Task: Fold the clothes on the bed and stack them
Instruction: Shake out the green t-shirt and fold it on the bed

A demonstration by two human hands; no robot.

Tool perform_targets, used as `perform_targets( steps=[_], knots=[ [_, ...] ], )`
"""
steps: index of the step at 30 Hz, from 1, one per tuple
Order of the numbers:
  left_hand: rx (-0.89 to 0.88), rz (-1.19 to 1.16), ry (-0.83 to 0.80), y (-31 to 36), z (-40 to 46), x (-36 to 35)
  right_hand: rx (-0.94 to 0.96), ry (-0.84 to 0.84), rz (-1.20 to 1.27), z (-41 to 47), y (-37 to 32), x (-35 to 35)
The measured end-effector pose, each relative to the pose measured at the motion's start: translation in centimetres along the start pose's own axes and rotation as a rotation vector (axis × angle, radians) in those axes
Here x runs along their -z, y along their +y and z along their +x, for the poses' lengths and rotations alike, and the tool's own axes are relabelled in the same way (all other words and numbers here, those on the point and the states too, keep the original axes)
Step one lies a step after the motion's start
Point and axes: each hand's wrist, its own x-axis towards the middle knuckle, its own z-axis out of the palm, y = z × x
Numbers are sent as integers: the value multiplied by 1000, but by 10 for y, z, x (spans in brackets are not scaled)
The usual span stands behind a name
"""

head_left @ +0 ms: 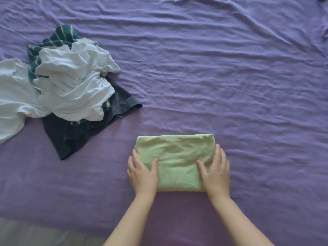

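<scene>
Nearest the camera, two bare forearms reach up from the bottom edge onto the purple bed sheet (230,86), which is creased all over. The left hand (142,172) lies flat on the left side of a folded light green garment (174,157), fingers straight and slightly spread along its edge, thumb resting on the cloth. The right hand (215,170) mirrors it on the right side, fingers straight, thumb angled inward on the fabric; neither hand curls around anything. The green garment is a compact rectangle lying flat on the sheet near the lower middle of the view, its near edge just beyond the wrists. Farther off and to the left, well apart from the green piece, sits an unfolded heap: a dark grey garment (74,137) spread at the bottom, crumpled white clothes (71,82) piled over it and trailing toward the left edge, and a dark teal striped garment (62,37) showing behind the white.
</scene>
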Motion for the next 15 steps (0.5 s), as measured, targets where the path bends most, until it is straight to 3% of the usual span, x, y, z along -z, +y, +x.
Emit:
perform_targets(
  steps=[4,7,15],
  knots=[
    [281,-292,18,16,4,9,-207,-92,211,2,-7,8],
    [412,-516,-56,12,13,16,-229,-116,384,7,-4,20],
    [31,-466,-98,86,-21,-10,-86,49,433,37,40,90]
  ],
)
